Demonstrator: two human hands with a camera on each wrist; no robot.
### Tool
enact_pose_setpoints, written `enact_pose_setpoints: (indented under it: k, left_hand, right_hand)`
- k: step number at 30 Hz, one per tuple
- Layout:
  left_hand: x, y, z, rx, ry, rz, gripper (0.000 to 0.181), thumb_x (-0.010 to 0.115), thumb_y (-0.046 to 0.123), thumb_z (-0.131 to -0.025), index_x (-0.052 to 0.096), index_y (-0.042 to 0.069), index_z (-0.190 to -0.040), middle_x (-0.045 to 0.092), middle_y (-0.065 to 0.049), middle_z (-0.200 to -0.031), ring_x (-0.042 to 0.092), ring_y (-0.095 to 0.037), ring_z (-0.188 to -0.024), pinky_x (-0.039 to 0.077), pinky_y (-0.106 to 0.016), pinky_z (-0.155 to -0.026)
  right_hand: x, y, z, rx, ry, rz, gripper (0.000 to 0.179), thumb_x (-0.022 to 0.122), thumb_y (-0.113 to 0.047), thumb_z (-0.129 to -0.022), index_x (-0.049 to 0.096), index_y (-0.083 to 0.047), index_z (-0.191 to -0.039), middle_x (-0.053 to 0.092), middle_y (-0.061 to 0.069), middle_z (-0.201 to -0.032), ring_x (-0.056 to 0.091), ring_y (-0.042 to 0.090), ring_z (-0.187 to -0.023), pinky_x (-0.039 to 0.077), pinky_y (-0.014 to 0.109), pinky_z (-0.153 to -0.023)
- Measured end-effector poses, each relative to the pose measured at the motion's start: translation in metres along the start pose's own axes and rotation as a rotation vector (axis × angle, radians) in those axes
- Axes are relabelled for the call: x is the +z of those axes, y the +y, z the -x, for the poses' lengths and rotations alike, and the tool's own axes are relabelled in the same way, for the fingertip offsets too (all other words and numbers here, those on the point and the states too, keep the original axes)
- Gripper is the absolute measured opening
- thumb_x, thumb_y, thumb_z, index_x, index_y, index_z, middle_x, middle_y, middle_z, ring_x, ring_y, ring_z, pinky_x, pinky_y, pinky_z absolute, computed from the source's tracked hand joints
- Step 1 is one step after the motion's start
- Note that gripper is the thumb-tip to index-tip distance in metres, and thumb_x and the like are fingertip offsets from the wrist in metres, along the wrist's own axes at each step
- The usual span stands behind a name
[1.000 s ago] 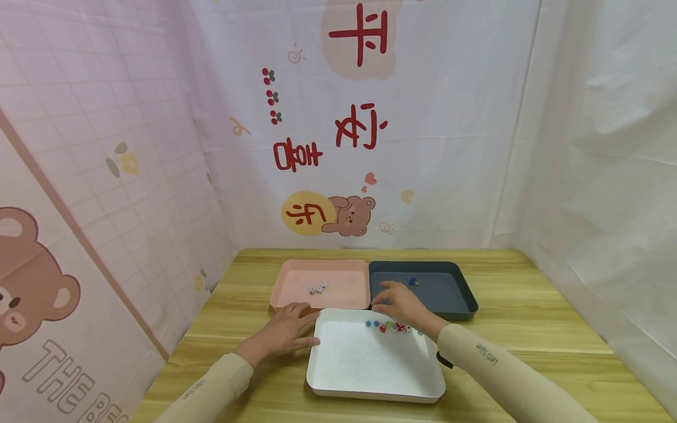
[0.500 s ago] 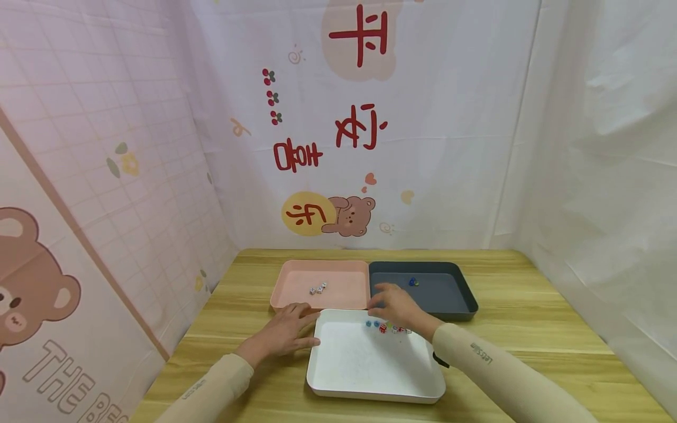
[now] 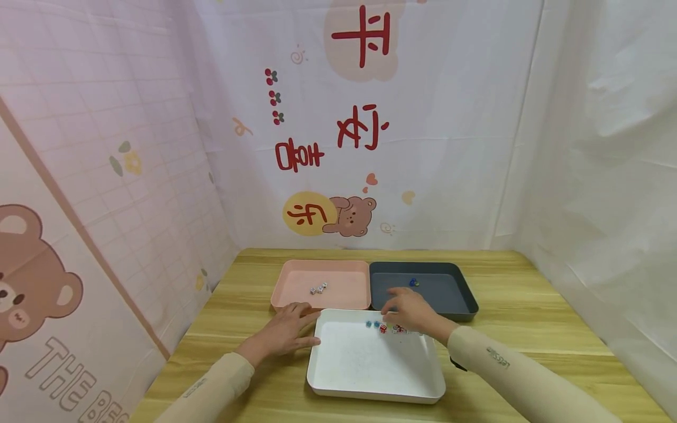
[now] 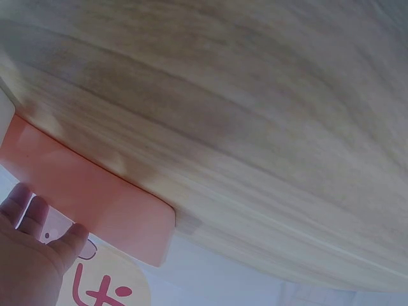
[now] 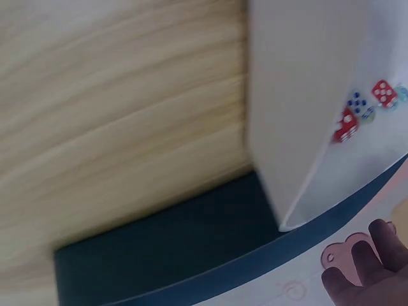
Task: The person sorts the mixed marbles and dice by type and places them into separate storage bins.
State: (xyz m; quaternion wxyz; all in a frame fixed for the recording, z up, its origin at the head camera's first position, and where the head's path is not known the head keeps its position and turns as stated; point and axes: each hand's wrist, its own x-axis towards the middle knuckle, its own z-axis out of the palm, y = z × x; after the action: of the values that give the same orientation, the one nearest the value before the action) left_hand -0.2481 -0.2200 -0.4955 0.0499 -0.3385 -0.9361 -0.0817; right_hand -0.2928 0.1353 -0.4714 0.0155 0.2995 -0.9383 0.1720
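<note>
A white tray [image 3: 365, 370] lies in front of the person, with several small dice in a row along its far side. Among them are a red die [image 3: 383, 329] with white dots and two pale blue pieces [image 3: 372, 324]. The right hand [image 3: 409, 310] hovers over that far rim, fingers loosely bent; nothing shows between the fingers in the right wrist view, where a white die with blue dots [image 5: 356, 102] also appears. At the tray's left rim rests the left hand [image 3: 282, 331], fingers spread, thumb tip on the edge. It holds nothing.
Behind the white tray stand a pink tray [image 3: 346, 288] with several white dice [image 3: 319, 289] and a dark blue-grey tray [image 3: 446, 296] with small blue pieces [image 3: 414, 282]. All sit on a wooden table [image 3: 529, 352], enclosed by printed cloth [image 3: 444, 147].
The right hand shifts slightly left, then back to the right along the white tray's far rim. The left hand stays put.
</note>
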Motion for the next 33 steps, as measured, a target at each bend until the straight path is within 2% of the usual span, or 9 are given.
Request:
enact_pose_setpoints:
  k: [6, 14, 19, 26, 33]
  left_hand:
    - [0.001, -0.001, -0.001, -0.016, -0.022, -0.004, 0.069, 0.056, 0.057, -0.095, 0.050, 0.010, -0.146, 0.044, -0.020, -0.143, 0.041, -0.038, -0.132, 0.035, -0.053, -0.109]
    - [0.003, -0.003, -0.002, -0.019, -0.033, -0.025, 0.071, 0.051, 0.062, -0.095, 0.050, 0.012, -0.147, 0.044, -0.018, -0.143, 0.040, -0.036, -0.132, 0.033, -0.051, -0.110]
    - [0.004, -0.003, -0.002, -0.011, -0.026, -0.025, 0.072, 0.049, 0.063, -0.095, 0.050, 0.012, -0.147, 0.044, -0.018, -0.143, 0.040, -0.036, -0.132, 0.034, -0.051, -0.109]
    - [0.005, -0.004, -0.001, -0.008, -0.017, -0.009, 0.072, 0.050, 0.062, -0.095, 0.051, 0.010, -0.146, 0.044, -0.019, -0.142, 0.041, -0.037, -0.131, 0.034, -0.053, -0.109]
    - [0.006, -0.005, -0.002, 0.002, -0.003, -0.022, 0.073, 0.050, 0.063, -0.095, 0.051, 0.010, -0.145, 0.044, -0.019, -0.142, 0.041, -0.036, -0.131, 0.034, -0.052, -0.109]
  right_hand:
    - [-0.013, 0.019, 0.025, -0.022, 0.021, 0.136, 0.007, 0.079, -0.024, -0.085, 0.079, -0.018, -0.088, 0.060, 0.021, -0.130, 0.050, 0.043, -0.125, 0.039, 0.066, -0.099]
    - [-0.017, 0.032, 0.051, 0.044, -0.009, 0.265, 0.008, 0.083, -0.026, -0.079, 0.076, -0.026, -0.078, 0.060, 0.018, -0.130, 0.047, 0.045, -0.127, 0.026, 0.075, -0.101]
    - [-0.010, 0.031, 0.053, 0.092, -0.035, 0.366, 0.013, 0.083, -0.030, -0.078, 0.072, -0.028, -0.071, 0.061, 0.017, -0.128, 0.046, 0.043, -0.127, 0.024, 0.075, -0.102]
    - [-0.004, 0.029, 0.050, 0.140, -0.040, 0.386, 0.018, 0.083, -0.030, -0.079, 0.069, -0.026, -0.067, 0.060, 0.019, -0.129, 0.044, 0.044, -0.129, 0.022, 0.075, -0.104]
    - [-0.001, 0.027, 0.048, 0.141, -0.025, 0.403, 0.021, 0.081, -0.023, -0.078, 0.066, -0.025, -0.064, 0.061, 0.018, -0.127, 0.044, 0.043, -0.129, 0.024, 0.075, -0.103]
